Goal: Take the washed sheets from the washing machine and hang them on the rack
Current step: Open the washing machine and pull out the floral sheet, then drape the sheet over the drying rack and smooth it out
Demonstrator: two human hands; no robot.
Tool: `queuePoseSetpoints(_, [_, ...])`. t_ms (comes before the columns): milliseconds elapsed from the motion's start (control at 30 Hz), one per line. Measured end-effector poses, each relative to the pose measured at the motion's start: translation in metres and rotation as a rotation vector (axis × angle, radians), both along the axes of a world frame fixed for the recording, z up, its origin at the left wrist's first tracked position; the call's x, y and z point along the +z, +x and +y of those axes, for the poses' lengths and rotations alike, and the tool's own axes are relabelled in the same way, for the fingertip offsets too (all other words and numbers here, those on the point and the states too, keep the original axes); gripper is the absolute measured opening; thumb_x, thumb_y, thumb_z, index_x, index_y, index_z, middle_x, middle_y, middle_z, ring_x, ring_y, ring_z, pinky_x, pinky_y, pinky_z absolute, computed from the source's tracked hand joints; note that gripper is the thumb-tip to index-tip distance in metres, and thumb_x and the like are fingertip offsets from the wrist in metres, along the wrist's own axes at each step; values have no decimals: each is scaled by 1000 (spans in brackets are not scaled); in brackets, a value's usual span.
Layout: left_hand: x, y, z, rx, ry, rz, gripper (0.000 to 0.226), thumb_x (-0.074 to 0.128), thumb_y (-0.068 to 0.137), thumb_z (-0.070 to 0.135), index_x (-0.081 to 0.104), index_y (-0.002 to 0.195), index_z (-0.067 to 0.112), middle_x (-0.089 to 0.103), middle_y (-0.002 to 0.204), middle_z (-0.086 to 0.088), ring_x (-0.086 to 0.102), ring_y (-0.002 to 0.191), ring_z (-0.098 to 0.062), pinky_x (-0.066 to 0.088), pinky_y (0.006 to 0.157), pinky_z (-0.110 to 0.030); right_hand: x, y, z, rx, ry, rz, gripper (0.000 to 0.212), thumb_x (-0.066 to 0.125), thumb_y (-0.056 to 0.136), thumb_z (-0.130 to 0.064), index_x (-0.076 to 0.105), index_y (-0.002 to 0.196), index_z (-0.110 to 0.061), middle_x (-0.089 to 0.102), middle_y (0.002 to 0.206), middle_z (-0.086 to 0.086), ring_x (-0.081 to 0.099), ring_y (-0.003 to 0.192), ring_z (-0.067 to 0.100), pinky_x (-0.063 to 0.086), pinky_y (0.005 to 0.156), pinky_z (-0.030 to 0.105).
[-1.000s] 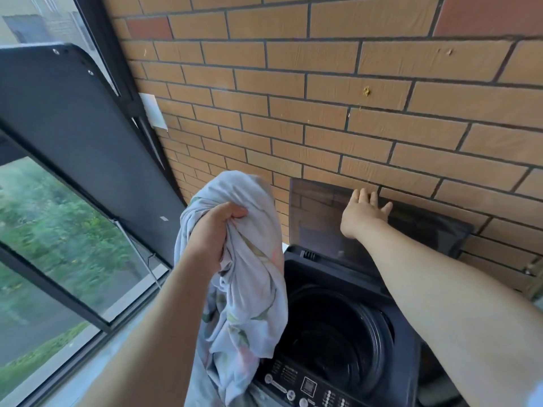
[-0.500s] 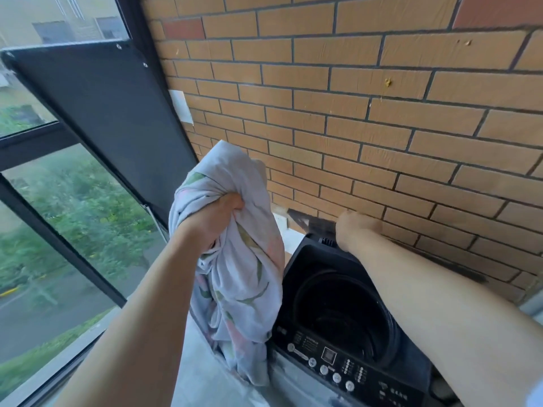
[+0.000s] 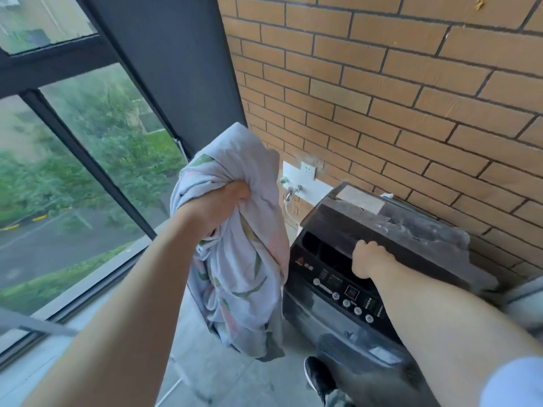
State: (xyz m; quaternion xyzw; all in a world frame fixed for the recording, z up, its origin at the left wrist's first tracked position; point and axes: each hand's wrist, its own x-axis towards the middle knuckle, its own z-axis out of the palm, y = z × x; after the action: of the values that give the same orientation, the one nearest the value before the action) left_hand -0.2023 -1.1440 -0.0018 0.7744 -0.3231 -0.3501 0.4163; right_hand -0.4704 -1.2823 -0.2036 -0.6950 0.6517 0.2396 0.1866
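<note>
My left hand (image 3: 217,207) grips a bunched pale sheet with a leaf print (image 3: 244,277) and holds it up in the air, left of the dark top-loading washing machine (image 3: 314,315). The sheet hangs down past the machine's front corner. My right hand (image 3: 367,258) is curled over the front edge of the machine's lid (image 3: 396,227), which lies almost flat over the drum. The drum opening is hidden under the lid. The control panel (image 3: 346,292) shows below my right hand.
A brick wall (image 3: 382,98) stands behind the machine, with a white socket (image 3: 308,170) and a tap (image 3: 289,192) low on it. Large windows (image 3: 73,171) fill the left side. A blurred grey bar (image 3: 32,324) crosses the lower left. My black shoe (image 3: 318,377) is on the tiled floor.
My right hand has pulled the lid from upright against the wall down to nearly flat over the drum. The view has swung left and down; my left hand still holds the sheet.
</note>
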Motion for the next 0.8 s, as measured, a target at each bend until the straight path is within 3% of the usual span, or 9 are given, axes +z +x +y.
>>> queuePoseSetpoints(133, [-11, 9, 8, 51, 49, -12, 48, 74, 69, 36, 60, 113, 24, 65, 114, -5, 63, 103, -28, 53, 96, -44, -30, 7, 5, 20, 94, 47, 64, 49, 87, -14, 27, 147, -6, 33, 145, 24, 43, 128, 42, 46, 101, 47])
queuePoseSetpoints(267, [-13, 18, 15, 159, 110, 13, 67, 74, 45, 45, 69, 108, 23, 72, 104, -7, 70, 92, -30, 58, 89, -48, -79, 8, -15, 105, 201, 123, 74, 46, 71, -16, 39, 142, 0, 42, 140, 23, 51, 122, 43, 49, 97, 45])
queuePoseSetpoints(400, [-8, 21, 16, 239, 107, 68, 54, 75, 49, 36, 73, 100, 18, 75, 97, -11, 73, 86, -31, 59, 87, -50, -62, 24, -22, 253, 307, 183, 49, 53, 91, -16, 53, 139, -3, 54, 141, 17, 55, 127, 35, 48, 103, 40])
queuePoseSetpoints(500, [-3, 24, 14, 311, 83, 107, 42, 78, 60, 26, 74, 99, 12, 75, 95, -15, 73, 85, -33, 60, 86, -49, -67, 36, -50, 290, 332, 254, 74, 54, 75, -16, 43, 147, -6, 41, 153, 16, 45, 136, 36, 42, 109, 48])
queuePoseSetpoints(567, [4, 23, 16, 348, 47, 140, 37, 78, 65, 18, 74, 100, 7, 75, 93, -19, 74, 84, -36, 60, 85, -48, -65, 55, -69, 332, 322, 195, 74, 49, 74, -16, 42, 147, -8, 42, 152, 14, 45, 135, 36, 41, 109, 50])
queuePoseSetpoints(600, [7, 23, 16, 345, 33, 160, 39, 76, 61, 17, 74, 98, 5, 76, 91, -20, 74, 82, -37, 61, 83, -48, -55, 69, -71, 347, 269, 113, 63, 51, 79, -16, 48, 142, -7, 50, 145, 14, 51, 130, 34, 46, 105, 47])
queuePoseSetpoints(667, [17, 27, 17, 351, 0, 177, 39, 72, 53, 14, 75, 89, 2, 75, 86, -23, 74, 75, -38, 61, 79, -48, -6, 103, -62, 439, 160, -289, 48, 59, 88, -23, 51, 134, -12, 61, 122, 10, 60, 114, 28, 53, 88, 36])
queuePoseSetpoints(733, [32, 31, 19, 357, -27, 170, 29, 66, 48, 7, 72, 75, 0, 72, 80, -24, 71, 67, -37, 59, 72, -44, 35, 141, -52, 406, 268, -739, 64, 76, 84, -31, 42, 138, -27, 52, 115, -5, 55, 106, 17, 50, 78, 28])
queuePoseSetpoints(800, [56, 33, 21, 310, -44, 161, 15, 59, 43, 2, 66, 56, 2, 65, 68, -19, 65, 57, -32, 57, 63, -36, 87, 172, -41, 429, 439, -1041, 89, 90, 73, -30, 33, 141, -39, 51, 124, -17, 56, 109, 6, 52, 84, 24])
